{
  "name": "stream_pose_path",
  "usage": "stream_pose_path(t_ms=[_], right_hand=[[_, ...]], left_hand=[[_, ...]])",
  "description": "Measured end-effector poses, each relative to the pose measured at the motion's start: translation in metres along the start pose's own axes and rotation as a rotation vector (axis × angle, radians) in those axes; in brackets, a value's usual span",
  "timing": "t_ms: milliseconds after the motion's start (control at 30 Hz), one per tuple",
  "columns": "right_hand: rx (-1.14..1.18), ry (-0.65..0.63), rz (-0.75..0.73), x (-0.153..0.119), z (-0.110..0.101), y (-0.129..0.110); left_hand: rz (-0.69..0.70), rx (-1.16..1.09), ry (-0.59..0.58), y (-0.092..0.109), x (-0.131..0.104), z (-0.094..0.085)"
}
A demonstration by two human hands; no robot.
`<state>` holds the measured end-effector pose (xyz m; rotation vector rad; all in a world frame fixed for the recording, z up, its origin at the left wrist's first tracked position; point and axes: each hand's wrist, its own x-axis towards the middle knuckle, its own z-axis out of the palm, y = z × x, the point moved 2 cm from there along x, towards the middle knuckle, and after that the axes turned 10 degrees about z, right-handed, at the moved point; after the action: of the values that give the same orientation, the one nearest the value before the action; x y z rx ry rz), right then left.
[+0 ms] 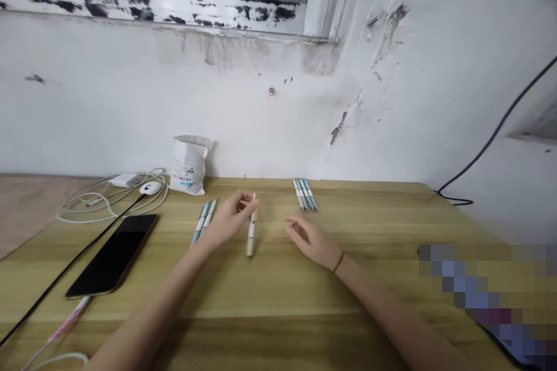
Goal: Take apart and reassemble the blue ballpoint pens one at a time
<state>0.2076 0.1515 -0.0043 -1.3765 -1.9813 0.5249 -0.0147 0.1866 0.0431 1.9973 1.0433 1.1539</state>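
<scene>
My left hand (235, 211) pinches a slim pen (251, 237) by its upper end, thumb and fingers closed round it. White and cream in colour, the pen points down toward the tabletop; whether its tip touches the wood I cannot tell. Just left of that hand lie a couple of blue and green pens (204, 221), partly covered by my forearm. My right hand (315, 240) hovers to the right, loosely curled, thumb and fingers apart, with nothing visible in it. Beyond it, several white and blue pens (305, 195) lie side by side near the wall.
A black phone (113, 256) with a cable plugged in lies on the wooden table (270, 342) at left. Behind it are a white coiled cable (98, 200), a charger (126, 180) and a white packet (188, 165). A pixelated patch (491, 301) covers the right edge.
</scene>
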Motion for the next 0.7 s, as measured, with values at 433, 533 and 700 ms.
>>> stream_pose_path(t_ms=[433,533,700], right_hand=[[0.309,-0.551,0.202,0.005,-0.013,0.008],[0.132,-0.501,0.194,0.005,-0.021,0.009],[-0.146,-0.337,0.126,0.004,-0.014,0.004]], left_hand=[[0.365,0.252,-0.04,-0.007,-0.009,-0.001],[0.527,0.467,-0.082,-0.006,-0.014,-0.001],[0.645,0.643,-0.109,-0.001,-0.018,0.002]])
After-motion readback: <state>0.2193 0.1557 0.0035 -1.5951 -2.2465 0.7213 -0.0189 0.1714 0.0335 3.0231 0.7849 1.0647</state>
